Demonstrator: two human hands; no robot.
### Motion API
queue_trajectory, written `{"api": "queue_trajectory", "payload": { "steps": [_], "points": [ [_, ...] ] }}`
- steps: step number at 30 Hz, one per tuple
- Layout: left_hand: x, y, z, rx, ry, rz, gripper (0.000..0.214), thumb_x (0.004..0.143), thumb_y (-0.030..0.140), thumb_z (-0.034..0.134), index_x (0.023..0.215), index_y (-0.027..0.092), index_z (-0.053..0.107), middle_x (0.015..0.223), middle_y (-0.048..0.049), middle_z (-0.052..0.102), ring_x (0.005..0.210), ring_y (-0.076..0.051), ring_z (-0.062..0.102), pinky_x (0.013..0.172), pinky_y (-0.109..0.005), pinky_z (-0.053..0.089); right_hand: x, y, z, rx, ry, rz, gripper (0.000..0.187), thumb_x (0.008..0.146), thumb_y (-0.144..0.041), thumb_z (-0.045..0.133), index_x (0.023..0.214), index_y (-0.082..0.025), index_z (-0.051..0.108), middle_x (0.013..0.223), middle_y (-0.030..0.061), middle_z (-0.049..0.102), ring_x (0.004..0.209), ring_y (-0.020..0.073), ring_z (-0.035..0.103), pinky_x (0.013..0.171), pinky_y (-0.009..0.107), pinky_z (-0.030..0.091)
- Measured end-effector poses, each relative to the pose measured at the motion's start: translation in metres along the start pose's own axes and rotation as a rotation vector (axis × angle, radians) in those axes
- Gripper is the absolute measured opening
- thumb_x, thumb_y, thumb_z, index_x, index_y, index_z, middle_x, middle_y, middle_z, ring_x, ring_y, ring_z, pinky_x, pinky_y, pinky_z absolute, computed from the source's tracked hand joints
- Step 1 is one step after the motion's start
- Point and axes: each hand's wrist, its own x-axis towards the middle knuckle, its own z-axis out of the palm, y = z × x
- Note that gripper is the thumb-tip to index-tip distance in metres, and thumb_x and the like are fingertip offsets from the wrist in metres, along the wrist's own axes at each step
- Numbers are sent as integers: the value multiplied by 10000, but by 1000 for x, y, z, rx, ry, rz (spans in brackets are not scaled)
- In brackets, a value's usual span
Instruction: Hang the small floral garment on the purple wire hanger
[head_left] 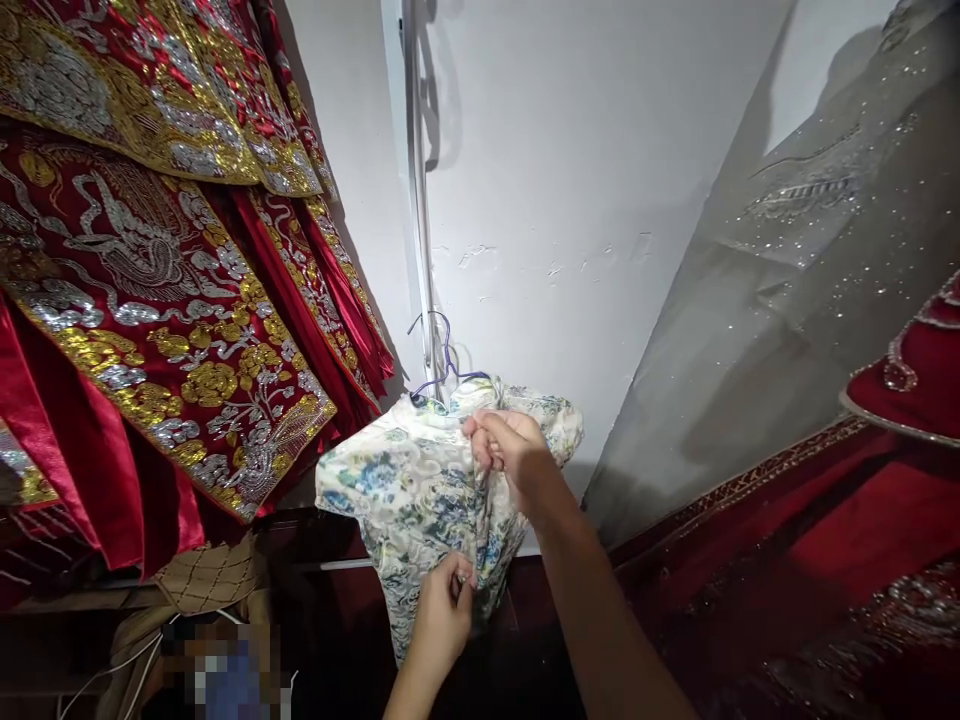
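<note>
A white shirt (420, 490) with blue and green flowers hangs on a purple wire hanger (448, 360) in the middle of the head view. Near its collar, my right hand (506, 440) pinches the front edge of the cloth between thumb and fingers. Lower on the same front edge, my left hand (445, 600) has its fingers closed on the fabric. The edge between both hands runs nearly straight down. The hem is partly lost in the dark below.
Red garments (165, 260) with gold and silver embroidery hang at the left. A white strip or pole (416, 170) runs down the pale wall (555, 150). Sparkly sheer fabric (795, 230) and dark red cloth (840, 540) are at the right. White cables (142, 665) lie at lower left.
</note>
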Motion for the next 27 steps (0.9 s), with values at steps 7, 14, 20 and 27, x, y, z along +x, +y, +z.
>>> {"api": "queue_trajectory", "payload": {
  "steps": [7,14,20,27],
  "points": [
    [27,52,-38,-113,18,82,167,892,368,591,986,248,662,835,-44,668,687,-207,569,656,-323,456,-29,25,16,-67,-37,-82,293,926,-373,469,786,-169,626,486,-35,548,445,99,428,477,223,331],
    [69,158,-87,107,238,491,241,978,296,523,1154,206,661,996,-66,666,884,-175,623,789,-289,482,-33,10,9,-112,-106,-159,253,916,-291,455,737,-182,597,470,-40,536,444,100,455,505,226,351],
    [77,159,-78,304,284,620,190,985,257,509,1015,194,686,908,-61,669,806,-174,615,745,-287,466,-26,40,10,-125,104,-157,291,912,-350,494,694,-178,582,444,-54,469,430,99,438,480,229,331],
    [89,175,-122,185,681,589,151,950,297,587,953,176,677,914,-47,681,879,-184,621,840,-336,473,-23,99,-3,-149,154,-35,299,855,-339,516,608,-179,569,409,-42,463,407,108,417,477,251,304]
  ]
}}
